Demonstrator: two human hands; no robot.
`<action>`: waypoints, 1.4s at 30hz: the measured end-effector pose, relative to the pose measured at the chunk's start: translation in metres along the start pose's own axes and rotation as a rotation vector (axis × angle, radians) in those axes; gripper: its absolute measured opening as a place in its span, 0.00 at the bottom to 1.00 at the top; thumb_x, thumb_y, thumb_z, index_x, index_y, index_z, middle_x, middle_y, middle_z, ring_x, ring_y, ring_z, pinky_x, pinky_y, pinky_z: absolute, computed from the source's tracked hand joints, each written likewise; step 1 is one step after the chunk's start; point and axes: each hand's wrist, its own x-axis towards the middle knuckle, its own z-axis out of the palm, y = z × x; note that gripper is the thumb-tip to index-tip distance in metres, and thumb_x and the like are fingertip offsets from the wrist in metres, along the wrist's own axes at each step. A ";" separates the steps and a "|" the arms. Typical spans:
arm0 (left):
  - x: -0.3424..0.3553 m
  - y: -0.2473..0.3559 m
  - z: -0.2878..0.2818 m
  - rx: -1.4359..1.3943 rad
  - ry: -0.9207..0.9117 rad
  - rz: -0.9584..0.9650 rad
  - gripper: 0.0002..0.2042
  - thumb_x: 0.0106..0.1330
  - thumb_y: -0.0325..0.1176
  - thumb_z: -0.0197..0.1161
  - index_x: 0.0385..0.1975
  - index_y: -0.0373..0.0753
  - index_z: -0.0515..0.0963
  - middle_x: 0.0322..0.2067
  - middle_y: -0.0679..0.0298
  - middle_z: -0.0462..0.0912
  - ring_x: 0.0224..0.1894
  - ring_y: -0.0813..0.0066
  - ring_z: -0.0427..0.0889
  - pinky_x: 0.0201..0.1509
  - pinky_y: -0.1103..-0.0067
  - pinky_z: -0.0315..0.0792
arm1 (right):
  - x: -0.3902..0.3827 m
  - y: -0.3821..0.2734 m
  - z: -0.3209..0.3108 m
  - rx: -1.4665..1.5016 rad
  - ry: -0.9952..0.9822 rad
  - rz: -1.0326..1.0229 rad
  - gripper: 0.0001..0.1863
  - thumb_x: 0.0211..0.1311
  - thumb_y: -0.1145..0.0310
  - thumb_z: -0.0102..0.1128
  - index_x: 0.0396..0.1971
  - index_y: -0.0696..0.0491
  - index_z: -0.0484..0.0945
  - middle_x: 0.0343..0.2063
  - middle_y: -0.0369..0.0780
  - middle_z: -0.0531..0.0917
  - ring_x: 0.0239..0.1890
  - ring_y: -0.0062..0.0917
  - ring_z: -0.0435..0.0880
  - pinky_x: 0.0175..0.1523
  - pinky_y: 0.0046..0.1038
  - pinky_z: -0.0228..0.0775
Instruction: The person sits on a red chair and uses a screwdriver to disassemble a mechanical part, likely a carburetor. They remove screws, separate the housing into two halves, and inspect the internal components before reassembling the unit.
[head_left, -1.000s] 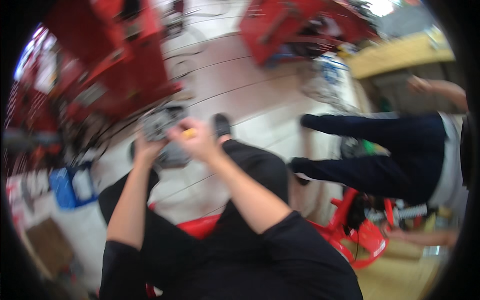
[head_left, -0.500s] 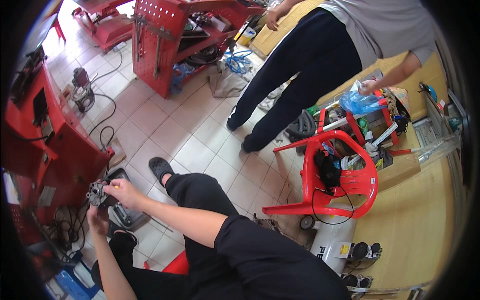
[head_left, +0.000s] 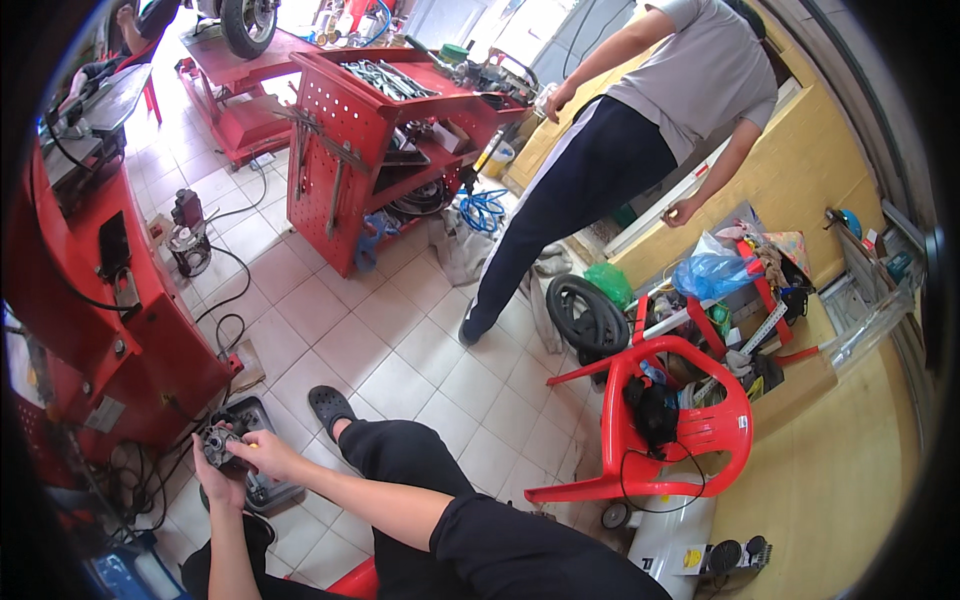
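Observation:
In the lower left, a small grey cast-metal machine part [head_left: 217, 443] rests in my left hand [head_left: 224, 484], whose fingers are wrapped around its side. My right hand [head_left: 268, 456] reaches across from the right, its fingers closed against the part. A bit of yellow shows at those fingers; it is too small to name. Just beyond and below my hands, a dark tray [head_left: 292, 494] on the tiled floor holds parts that my hands partly cover.
A red cabinet [head_left: 150, 340] stands at left, with black cables [head_left: 135, 475] below it. Ahead is a red perforated tool cart [head_left: 335, 190]. A person in a grey shirt [head_left: 690, 60] stands beyond a red plastic chair [head_left: 735, 430]. A white tank [head_left: 665, 535] lies at right.
The view has tilted up, showing more of the cart top and a wheel behind. The other person has stepped and drawn a hand back from the blue bag. My hands keep the metal part.

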 end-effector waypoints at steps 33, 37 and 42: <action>0.008 0.004 -0.008 0.224 0.087 -0.065 0.22 0.69 0.52 0.42 0.48 0.42 0.71 0.44 0.64 0.78 0.49 0.72 0.74 0.55 0.66 0.65 | 0.011 -0.006 -0.009 0.273 0.060 0.171 0.18 0.60 0.53 0.53 0.20 0.52 0.68 0.08 0.35 0.67 0.07 0.22 0.65 0.13 0.22 0.56; 0.011 0.000 -0.018 0.252 0.074 -0.069 0.21 0.66 0.53 0.46 0.45 0.44 0.74 0.41 0.66 0.78 0.42 0.77 0.77 0.45 0.73 0.72 | 0.012 -0.010 -0.009 0.342 0.052 0.270 0.18 0.59 0.53 0.54 0.21 0.52 0.68 0.10 0.35 0.68 0.07 0.21 0.64 0.13 0.22 0.55; 0.010 0.000 -0.014 0.269 0.172 -0.135 0.22 0.68 0.52 0.39 0.50 0.44 0.71 0.47 0.62 0.76 0.50 0.69 0.72 0.53 0.64 0.64 | 0.009 -0.009 -0.009 0.303 0.031 0.327 0.18 0.57 0.52 0.55 0.22 0.52 0.70 0.14 0.35 0.70 0.09 0.19 0.65 0.14 0.21 0.55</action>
